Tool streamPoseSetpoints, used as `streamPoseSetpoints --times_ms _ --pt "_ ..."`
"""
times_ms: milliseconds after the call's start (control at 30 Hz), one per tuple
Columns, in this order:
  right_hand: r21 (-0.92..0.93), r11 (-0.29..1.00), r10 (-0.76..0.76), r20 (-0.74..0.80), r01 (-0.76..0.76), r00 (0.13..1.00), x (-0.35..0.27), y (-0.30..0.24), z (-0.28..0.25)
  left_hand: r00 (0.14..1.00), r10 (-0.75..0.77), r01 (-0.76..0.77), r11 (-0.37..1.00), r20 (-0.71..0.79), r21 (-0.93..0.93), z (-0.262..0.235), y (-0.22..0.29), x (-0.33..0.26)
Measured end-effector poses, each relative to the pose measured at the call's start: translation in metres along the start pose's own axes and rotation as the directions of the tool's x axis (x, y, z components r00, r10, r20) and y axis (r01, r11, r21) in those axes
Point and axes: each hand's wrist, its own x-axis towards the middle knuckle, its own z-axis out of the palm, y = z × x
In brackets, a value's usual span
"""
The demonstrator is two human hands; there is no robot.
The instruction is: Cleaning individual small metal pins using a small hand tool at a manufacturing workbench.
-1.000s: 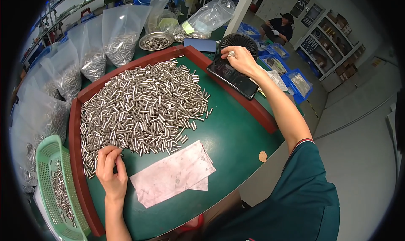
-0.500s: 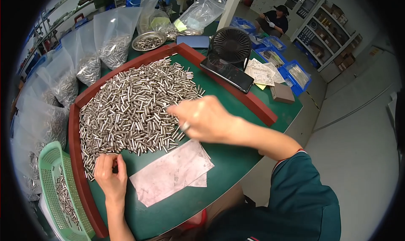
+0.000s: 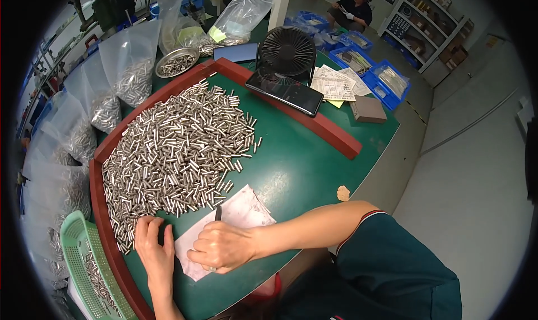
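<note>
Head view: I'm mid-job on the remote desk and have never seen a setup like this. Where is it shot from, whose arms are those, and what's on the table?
There's no machine here: these are a person's bare hands, seen from a wide camera on their head looking down. Its fisheye lens bends straight edges.

On the green table lies a heap of small metal pins, bordered by a red frame. The left hand is at the heap's near edge; I can't tell whether it holds a pin. The right hand is closed around a dark stick, over a pale sheet.

Farther off are a phone and a fan. Outside the frame, at left, a green basket holds similar pieces.
</note>
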Motion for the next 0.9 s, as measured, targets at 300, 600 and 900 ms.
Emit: streamPoseSetpoints --times_ms 300,600,900 --pt "0.141 0.983 0.115 0.035 -0.118 0.993 -0.009 0.002 -0.006 0.998 0.026 -0.025 1.0 0.055 -0.014 0.004 0.002 0.003" --pt "0.223 0.961 0.16 0.03 -0.163 0.987 -0.009 0.004 -0.009 0.998 -0.001 0.0 1.0 0.067 0.011 0.007 -0.003 0.002" --pt "0.235 0.958 0.167 0.017 -0.166 0.986 -0.008 0.005 -0.011 0.998 0.006 -0.007 1.0 0.064 0.005 0.007 -0.001 0.004"
